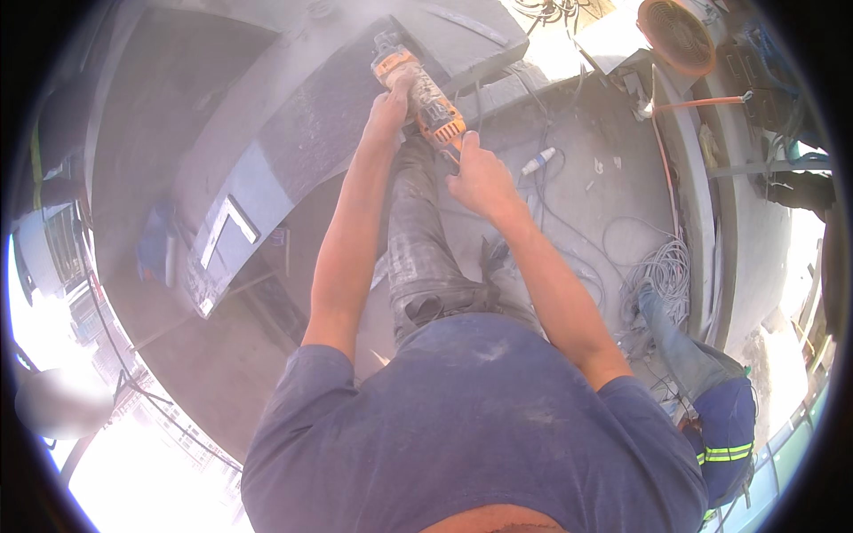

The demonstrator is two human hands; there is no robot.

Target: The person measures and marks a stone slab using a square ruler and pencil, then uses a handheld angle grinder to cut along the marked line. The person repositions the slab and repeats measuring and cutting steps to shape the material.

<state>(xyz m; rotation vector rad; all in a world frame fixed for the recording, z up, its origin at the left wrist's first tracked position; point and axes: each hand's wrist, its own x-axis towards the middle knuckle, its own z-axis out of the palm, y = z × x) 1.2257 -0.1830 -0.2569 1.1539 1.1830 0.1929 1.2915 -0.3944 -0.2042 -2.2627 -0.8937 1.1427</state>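
Note:
A dusty orange and grey power grinder (434,108) points away from me, over the far end of a curved dark panel (329,107). Around its front body my left hand (391,105) is closed. My right hand (481,176) grips the rear end, close to the vents. The metal head of the tool is near the panel's surface, but haze hides whether it touches. Dust hangs in the air over the panel. A white rectangular frame-shaped piece (231,231) lies on the panel's pale near end.
Coiled grey cable (662,271) lies on the floor at right, with a white and blue plug connector (538,161) nearer the middle. An orange round fan (677,37) stands far right. A co-worker in blue with reflective stripes (724,435) is at lower right.

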